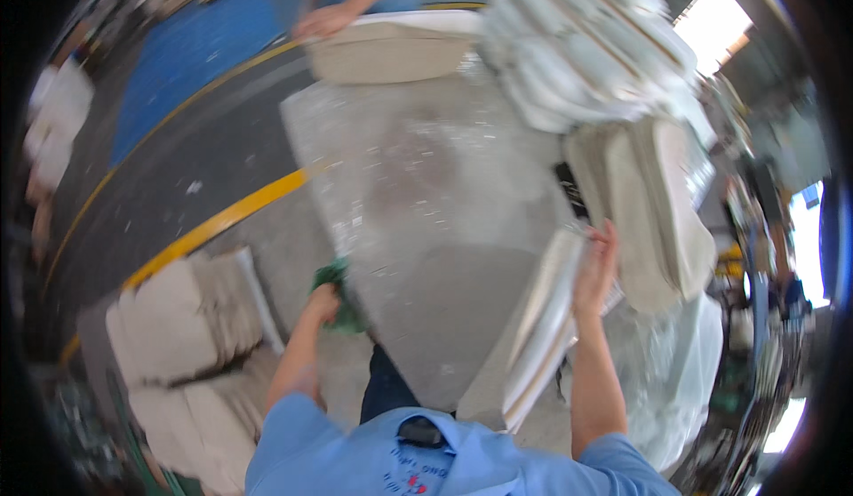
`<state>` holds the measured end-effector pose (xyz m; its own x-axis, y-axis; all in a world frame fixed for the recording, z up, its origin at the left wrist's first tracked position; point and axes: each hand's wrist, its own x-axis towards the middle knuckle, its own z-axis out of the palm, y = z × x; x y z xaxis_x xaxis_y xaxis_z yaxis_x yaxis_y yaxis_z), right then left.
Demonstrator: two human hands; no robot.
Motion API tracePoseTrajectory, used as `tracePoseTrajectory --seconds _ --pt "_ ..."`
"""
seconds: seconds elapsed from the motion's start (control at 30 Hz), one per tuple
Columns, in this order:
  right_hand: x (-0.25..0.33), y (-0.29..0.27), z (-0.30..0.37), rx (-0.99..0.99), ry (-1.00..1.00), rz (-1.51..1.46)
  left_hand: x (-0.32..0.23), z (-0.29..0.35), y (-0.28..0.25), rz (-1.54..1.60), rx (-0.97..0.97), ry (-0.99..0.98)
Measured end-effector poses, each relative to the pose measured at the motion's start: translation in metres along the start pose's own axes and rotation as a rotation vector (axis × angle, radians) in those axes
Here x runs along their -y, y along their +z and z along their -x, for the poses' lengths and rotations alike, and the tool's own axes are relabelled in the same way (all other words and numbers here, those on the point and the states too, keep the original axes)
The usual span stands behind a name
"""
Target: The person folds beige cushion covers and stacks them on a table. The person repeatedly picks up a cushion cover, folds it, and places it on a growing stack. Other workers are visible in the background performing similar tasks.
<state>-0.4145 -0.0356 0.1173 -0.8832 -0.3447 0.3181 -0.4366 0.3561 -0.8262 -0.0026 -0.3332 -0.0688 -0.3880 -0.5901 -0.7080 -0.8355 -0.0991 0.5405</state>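
Observation:
My left hand (pixel 325 302) is closed around a crumpled green cloth (pixel 345 308) beside the left edge of a table covered with clear plastic (pixel 444 229). My right hand (pixel 597 269), fingers stretched upward, lies against the far end of long beige panels with white edges (pixel 538 318). Those panels lean along the table's right side. Just beyond my right fingers rests a stack of beige padded pieces with rounded ends (pixel 644 212). Motion blurs the panels, and my right thumb is hard to make out.
Across the table, another person's hand (pixel 327 21) rests on a beige padded piece (pixel 391 52). Plastic-wrapped white bundles (pixel 586 38) are piled at the far right. Stacked beige pieces (pixel 182 318) stand at my left, near a yellow floor line (pixel 222 228).

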Motion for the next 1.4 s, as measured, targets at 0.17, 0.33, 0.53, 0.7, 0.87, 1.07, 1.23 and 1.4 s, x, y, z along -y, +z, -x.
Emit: tracePoseTrajectory --seconds 0.17,0.33,0.53,0.7,0.87,1.07,1.23,1.4 --pt "-0.008 -0.011 0.001 -0.059 -0.001 -0.091 -0.07 0.062 -0.015 -0.727 -0.195 -0.003" --pt "-0.006 -0.015 0.003 -0.053 0.109 -0.103 -0.204 0.107 0.045 0.122 -0.105 0.459" --pt "0.008 -0.009 -0.025 0.097 0.03 0.082 -0.342 0.083 0.176 0.432 0.403 0.753" --pt "-0.009 -0.028 -0.037 0.127 0.188 0.04 -0.391 0.101 0.201 0.067 -0.039 0.969" --pt "-0.021 -0.006 -0.021 -0.019 0.043 -0.302 -0.395 0.114 0.198 0.123 -0.158 1.072" --pt "-0.019 -0.025 -0.048 0.343 0.166 -0.295 -0.394 0.102 0.197 0.123 -0.15 1.048" --pt "-0.022 -0.045 -0.077 0.622 0.184 -0.237 -0.4 0.103 0.2 0.226 -0.228 1.143" --pt "-0.014 -0.051 -0.088 0.675 -0.061 -0.063 -0.405 0.107 0.195 0.238 -0.15 1.113"
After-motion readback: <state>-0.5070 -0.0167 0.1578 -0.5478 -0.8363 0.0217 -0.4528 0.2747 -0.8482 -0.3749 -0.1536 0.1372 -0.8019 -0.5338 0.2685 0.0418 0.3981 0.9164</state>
